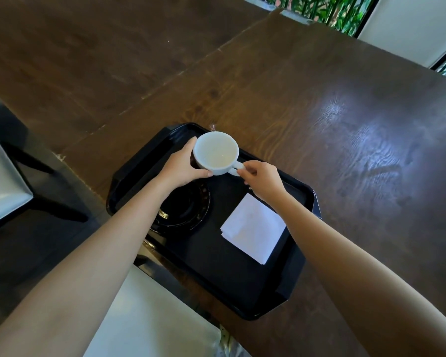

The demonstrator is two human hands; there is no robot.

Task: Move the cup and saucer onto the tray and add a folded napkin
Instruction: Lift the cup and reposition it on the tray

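item: cup [216, 152]. white, round, wide-mouthed, with a side handle pointing to the right of the frame. interior pale, contents not discernible. position: centre of the frame, over the far part of the tray; whether its base touches the tray cannot be told.

item: left hand [182, 167]. bare, entering from the lower left. wrapped around the left wall of the cup, thumb along the near side, fingers behind the far side. grip: grasping the cup.

item: right hand [262, 177]. bare, entering from the lower right. fingertips pinched on the cup's handle. grip: grasping the handle.

item: saucer [188, 207]. black, round, glossy, with a patterned rim. lies flat on the tray, just below the cup in the frame, partly hidden by the left forearm.

item: napkin [252, 228]. white, folded to a square, set cornerwise. lies flat on the tray, right of the saucer, apart from it, under the right wrist.

item: tray [216, 269]. black, rectangular, clipped corners, raised rim. rests on the table at centre frame, turned at an angle, its near left corner overhanging the table edge.

item: table [345, 124]. dark brown wood, visible grain, sheen at the right. fills the upper and right of the frame.

item: chair seats. pale cushions, one at bottom centre [150, 318], one at the left edge [0, 176].

item: window with green foliage [319, 9]. upper right corner.
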